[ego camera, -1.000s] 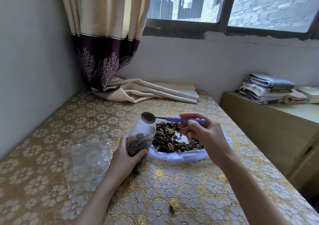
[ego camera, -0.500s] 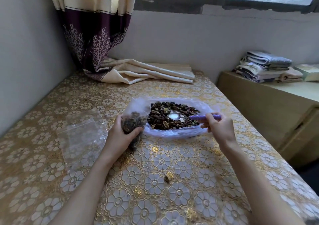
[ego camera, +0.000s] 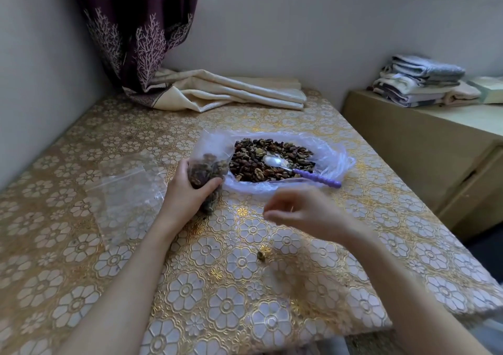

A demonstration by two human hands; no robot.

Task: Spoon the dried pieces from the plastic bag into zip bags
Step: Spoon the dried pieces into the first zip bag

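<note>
Left hand [ego camera: 187, 191] is wrapped around a part-filled zip bag [ego camera: 208, 173], standing on the table [ego camera: 231, 273] right against the big plastic bag [ego camera: 332, 161] of dried pieces [ego camera: 261, 158]. Right hand [ego camera: 302, 213] is empty, fingers loosely curled (it's blurry, so I'm not 100% sure), hovering nearer me than the spoon [ego camera: 296, 168], which lies in the pile, purple handle poking toward it. Looks like sealing time: I'd pinch the zip strip flat, keep the bag upright. Spare empty bags [ego camera: 122, 194] sit beyond the left hand.
</note>
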